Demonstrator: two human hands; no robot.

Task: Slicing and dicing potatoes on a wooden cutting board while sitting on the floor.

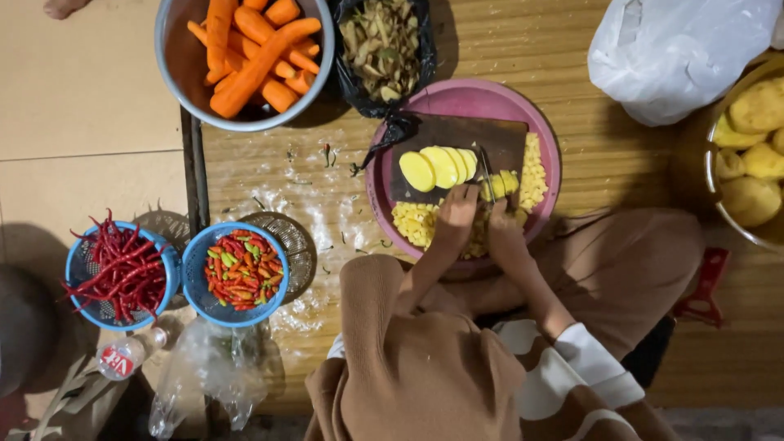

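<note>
- While the right hand (505, 233) closes its grip on a knife (485, 173), blade down among yellow potato strips (500, 184), the left hand (457, 214) presses flat on those strips, fingers curled, holding nothing else.
- Potato slices (441, 167) fan out just left of the blade on a dark cutting board (457, 135).
- Board sits inside a pink basin (474, 98); diced potato (535, 171) piles along its right and lower edges.
- Black bag of peels (382, 49) touches the basin's top-left rim.
- Grey bowl of carrots (253, 53) further left.
- Peeled potatoes in a bowl (755, 155) far right, white plastic bag (678, 49) above.
- Two blue baskets of chillies (122, 273) (238, 271) lower left on the floor.
</note>
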